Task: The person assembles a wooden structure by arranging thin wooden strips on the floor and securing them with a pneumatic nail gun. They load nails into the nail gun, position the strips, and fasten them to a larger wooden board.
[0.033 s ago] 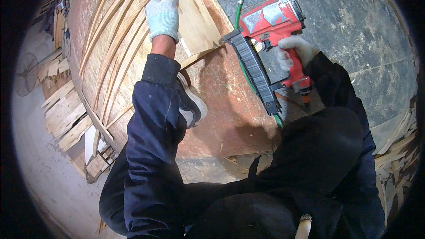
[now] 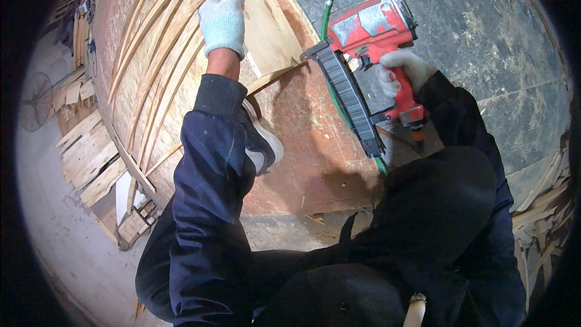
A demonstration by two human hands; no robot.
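My left hand (image 2: pixel 223 24), in a pale knitted glove, is closed on the left edge of a flat wooden board (image 2: pixel 266 27). The fingertips are hidden. A red and grey pneumatic nail gun (image 2: pixel 372 21) is in my right hand (image 2: pixel 404 71), gloved in white, with its fingers wrapped round the red handle. The gun's long dark magazine slants down beside it, and the nose end is close to the board's right corner. A green air hose (image 2: pixel 331 1) passes behind the gun.
Several long thin wooden strips (image 2: pixel 158 54) lie left of the board on the worn worktop (image 2: pixel 296 169). My shoe (image 2: pixel 264 142) rests just below the board. Stacked planks (image 2: pixel 91 151) and a fan (image 2: pixel 37 102) stand at the far left. Scrap wood (image 2: pixel 544 230) is piled at the right. A cigarette (image 2: pixel 415 312) shows at the lower edge.
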